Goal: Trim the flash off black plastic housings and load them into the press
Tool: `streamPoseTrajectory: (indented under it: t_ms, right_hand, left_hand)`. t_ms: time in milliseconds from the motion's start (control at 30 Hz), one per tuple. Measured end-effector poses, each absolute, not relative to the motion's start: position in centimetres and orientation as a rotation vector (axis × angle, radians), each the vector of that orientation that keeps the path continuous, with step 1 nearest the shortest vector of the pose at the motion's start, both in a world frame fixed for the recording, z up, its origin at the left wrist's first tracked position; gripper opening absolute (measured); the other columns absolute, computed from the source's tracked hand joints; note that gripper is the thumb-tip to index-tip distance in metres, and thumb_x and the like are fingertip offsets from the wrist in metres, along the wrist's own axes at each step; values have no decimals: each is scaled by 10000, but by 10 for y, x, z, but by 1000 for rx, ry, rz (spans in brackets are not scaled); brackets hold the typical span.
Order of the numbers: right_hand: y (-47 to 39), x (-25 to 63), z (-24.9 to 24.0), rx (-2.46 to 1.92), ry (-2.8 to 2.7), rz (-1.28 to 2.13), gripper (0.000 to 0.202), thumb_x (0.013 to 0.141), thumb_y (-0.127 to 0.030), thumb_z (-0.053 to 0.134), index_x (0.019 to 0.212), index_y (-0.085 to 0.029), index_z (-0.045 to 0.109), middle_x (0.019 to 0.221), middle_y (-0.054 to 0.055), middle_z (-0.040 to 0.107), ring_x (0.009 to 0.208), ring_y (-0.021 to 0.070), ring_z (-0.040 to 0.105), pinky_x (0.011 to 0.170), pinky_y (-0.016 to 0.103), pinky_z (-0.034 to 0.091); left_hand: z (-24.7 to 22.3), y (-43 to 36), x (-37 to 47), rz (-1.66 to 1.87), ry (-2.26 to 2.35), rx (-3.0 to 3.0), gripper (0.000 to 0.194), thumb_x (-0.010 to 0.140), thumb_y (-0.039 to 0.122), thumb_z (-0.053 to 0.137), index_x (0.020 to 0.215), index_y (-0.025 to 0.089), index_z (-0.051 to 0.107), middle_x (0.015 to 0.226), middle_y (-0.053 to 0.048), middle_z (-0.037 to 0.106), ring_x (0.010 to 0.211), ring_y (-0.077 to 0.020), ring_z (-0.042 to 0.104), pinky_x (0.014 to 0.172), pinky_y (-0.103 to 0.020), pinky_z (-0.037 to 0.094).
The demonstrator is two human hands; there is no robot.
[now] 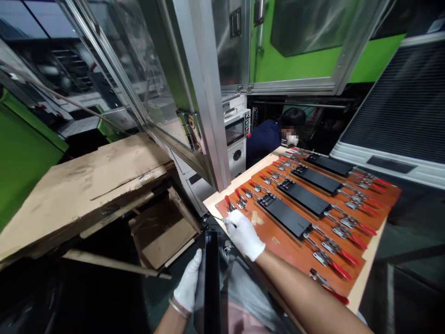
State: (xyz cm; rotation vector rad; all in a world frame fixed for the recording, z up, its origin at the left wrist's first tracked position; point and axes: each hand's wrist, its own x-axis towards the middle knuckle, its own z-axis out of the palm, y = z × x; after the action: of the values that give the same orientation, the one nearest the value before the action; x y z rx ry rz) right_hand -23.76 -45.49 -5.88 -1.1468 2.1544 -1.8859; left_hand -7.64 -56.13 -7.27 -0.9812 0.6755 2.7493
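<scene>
My left hand (188,284), in a white glove, is closed on the left side of a long black part (211,283) held upright near my lap. My right hand (243,233), also gloved, is closed around a thin dark tool (218,217) whose tip points left, above the near left corner of the orange board (278,248). Several black rectangular plates (285,215) lie on that board, with metal toggle clamps (321,258) with red handles at their ends. The tool is small and partly hidden by my fingers.
A cardboard-covered table (86,176) stands at the left, with an open cardboard box (163,236) beneath. A metal-framed machine door (198,102) rises in front. Behind the board, a person in dark blue (264,139) bends low. A ribbed panel (399,102) is at the right.
</scene>
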Motion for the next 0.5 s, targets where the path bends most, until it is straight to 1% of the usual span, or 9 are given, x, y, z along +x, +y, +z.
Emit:
streamPoseTrajectory:
  t_ms: [67,167,267,333,400,500]
  right_hand:
    - [-458,-250,-57,-1107,2178,-1922,237,790,-122,462,569,-205,491,645,-3,478,641,153,479,612,273,416]
    - [-442,-231,-51,-1230,2080,-1912,193,782,-118,474,655,-196,596,688,9,550,650,146,535,616,263,440]
    - [-423,-198,-48,-1363,1891,-1788,228,738,-56,478,696,-203,648,741,14,604,690,135,582,647,246,457]
    - [-421,-193,-50,-1368,1861,-1744,243,713,-35,478,667,-210,641,725,4,600,675,131,575,632,240,447]
    - [-429,-205,-55,-1293,1951,-1809,219,718,-55,482,638,-209,616,697,4,567,665,143,551,631,257,438]
    - [-445,-239,-62,-1092,2097,-1947,187,746,-94,470,625,-203,563,719,21,530,725,175,534,698,305,440]
  left_hand:
    - [-71,-561,-78,2780,639,-947,414,812,526,633,918,134,715,672,-56,721,701,-218,708,754,-316,535]
    - [-72,-565,-80,2802,598,-905,439,826,535,611,987,139,709,685,-53,724,710,-212,712,769,-308,531]
    - [-75,-568,-80,2787,581,-907,452,821,552,606,978,140,704,656,-43,714,677,-209,705,739,-305,531]
    - [-74,-567,-80,2767,637,-955,461,810,557,616,958,130,705,670,-58,720,686,-224,704,733,-322,532]
    - [-72,-564,-79,2751,736,-1022,444,799,527,647,955,116,706,699,-78,731,714,-242,709,747,-338,533]
    - [-68,-559,-77,2727,826,-1052,392,790,469,684,961,117,709,713,-78,738,748,-247,715,779,-343,531]
